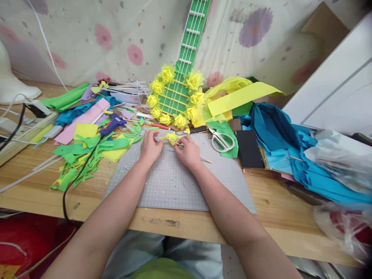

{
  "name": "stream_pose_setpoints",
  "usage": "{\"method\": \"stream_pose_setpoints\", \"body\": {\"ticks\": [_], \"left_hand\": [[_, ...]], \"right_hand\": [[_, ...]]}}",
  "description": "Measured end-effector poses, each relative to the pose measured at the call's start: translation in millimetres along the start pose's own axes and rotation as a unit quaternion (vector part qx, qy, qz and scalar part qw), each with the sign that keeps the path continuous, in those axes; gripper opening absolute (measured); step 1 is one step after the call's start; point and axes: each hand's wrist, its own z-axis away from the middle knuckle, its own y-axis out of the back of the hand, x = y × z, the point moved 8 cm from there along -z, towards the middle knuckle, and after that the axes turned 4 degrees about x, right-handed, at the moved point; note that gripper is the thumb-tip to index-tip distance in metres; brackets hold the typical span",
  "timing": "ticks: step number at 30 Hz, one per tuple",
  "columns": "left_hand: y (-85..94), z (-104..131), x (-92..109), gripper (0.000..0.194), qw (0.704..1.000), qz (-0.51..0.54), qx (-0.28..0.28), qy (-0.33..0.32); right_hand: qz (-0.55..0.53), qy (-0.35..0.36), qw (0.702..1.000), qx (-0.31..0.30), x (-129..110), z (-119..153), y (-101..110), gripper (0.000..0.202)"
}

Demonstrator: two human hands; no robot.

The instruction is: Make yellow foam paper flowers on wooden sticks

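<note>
My right hand is closed on a thin wooden stick, which slants across the fingers and pokes out to the right. At the stick's left end sits a small yellow paper flower, just beyond my right fingertips. To the left of the flower, my left hand rests low over the grey cutting mat, fingers curved and thumb apart. A pointed yellow petal reaches toward its fingertips; whether they touch it I cannot tell. Behind both hands stands a green paper guitar ringed with yellow paper flowers.
Scissors and a black phone lie to the right, near crumpled blue paper. On the left are a blue glue gun with its cord and green paper scraps. Yellow paper lies behind the scissors.
</note>
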Motion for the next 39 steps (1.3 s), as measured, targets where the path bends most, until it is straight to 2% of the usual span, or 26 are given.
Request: {"method": "stream_pose_setpoints", "body": {"ticks": [2,4,9,13,15,18,20,22,25,29,39], "left_hand": [[9.5,2.7,7.7,0.026,0.999,0.0,0.036,-0.002],[10.6,4.9,11.6,0.02,0.999,-0.002,0.029,0.013],[-16.0,12.9,2.3,0.017,0.989,-0.056,-0.121,0.067],[-28.2,17.8,-7.9,0.021,0.98,0.027,-0.15,0.125],[-34.3,22.0,-13.3,0.024,0.96,0.122,-0.159,0.197],[-40.2,28.6,-16.1,0.028,0.905,0.258,-0.154,0.302],[-39.2,30.2,-15.6,0.029,0.881,0.295,-0.141,0.341],[-36.7,30.1,-13.9,0.029,0.872,0.306,-0.136,0.358],[-33.5,28.8,-10.3,0.026,0.872,0.306,-0.137,0.355],[-30.5,27.1,-8.2,0.023,0.888,0.294,-0.125,0.332],[-28.5,17.1,-14.0,0.02,0.952,0.207,-0.083,0.208]], "right_hand": [[-0.013,-0.005,1.0,0.007,1.0,-0.2,0.2,0.013],[-0.026,-0.007,1.0,0.009,1.5,-0.3,0.6,0.014],[-0.053,0.014,0.998,-0.013,-1.3,-1.0,-1.3,0.018],[-0.059,0.03,0.998,-0.015,-4.0,-1.7,-2.4,0.02],[-0.055,0.028,0.998,-0.011,-3.9,-2.0,-2.2,0.02],[-0.051,0.024,0.998,-0.013,-4.2,-2.0,-2.3,0.02],[-0.052,0.021,0.998,-0.015,-4.5,-2.0,-2.5,0.02],[-0.051,0.019,0.998,-0.019,-4.2,-2.0,-3.2,0.02],[-0.049,0.019,0.998,-0.021,-3.5,-2.1,-4.7,0.02],[-0.049,0.021,0.998,-0.02,-3.2,-2.3,-5.9,0.02],[-0.038,0.014,0.999,-0.024,-2.8,-2.5,-7.0,0.02]]}}
